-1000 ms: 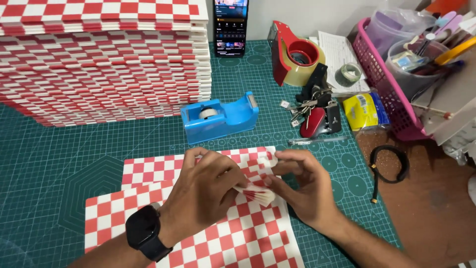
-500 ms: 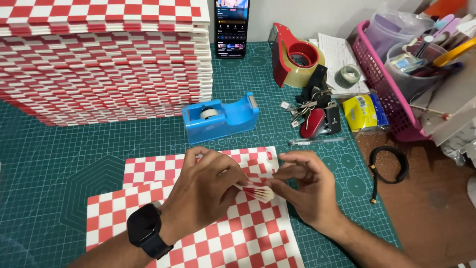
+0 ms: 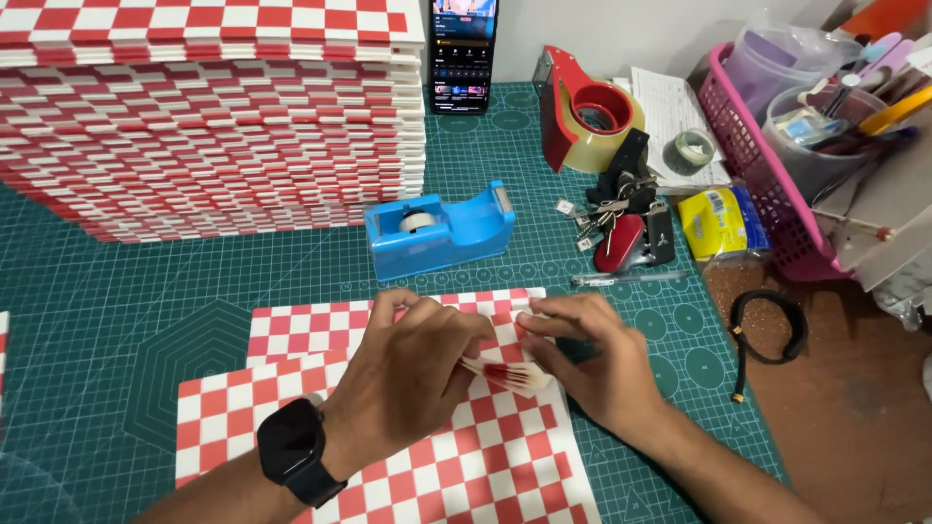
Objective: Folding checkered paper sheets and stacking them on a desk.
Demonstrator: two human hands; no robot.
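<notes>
Both hands meet over the checkered sheets at centre frame. Left hand point(image 3: 413, 374), black smartwatch point(image 3: 294, 451) on the wrist, has fingers curled and pinching a small folded wad of red-and-white paper point(image 3: 510, 374). Right hand point(image 3: 592, 364) is closed on the same wad from the other side, fingertips at its top edge. Wad sits just above the front checkered sheet point(image 3: 456, 466), edge fanned out, between the two hands.

A second checkered sheet point(image 3: 311, 330) lies partly under the front one, offset up and left. Both lie flat on the green cutting mat point(image 3: 146, 320) covering the tabletop.

Blue tape dispenser point(image 3: 437, 233) stands just beyond the hands, apart from them. Tall stack of checkered boxes point(image 3: 209, 116) fills the far left. Phone point(image 3: 463, 53) stands upright at the back, screen lit. Red packing-tape gun point(image 3: 587, 121) is right of it, with a bunch of keys point(image 3: 621, 218) in front. Clear pen point(image 3: 626, 279) lies near the keys. Yellow packet point(image 3: 718, 221) sits beside the pink basket point(image 3: 752, 175). Black cord loop point(image 3: 767, 330) lies on bare brown tabletop at right.
</notes>
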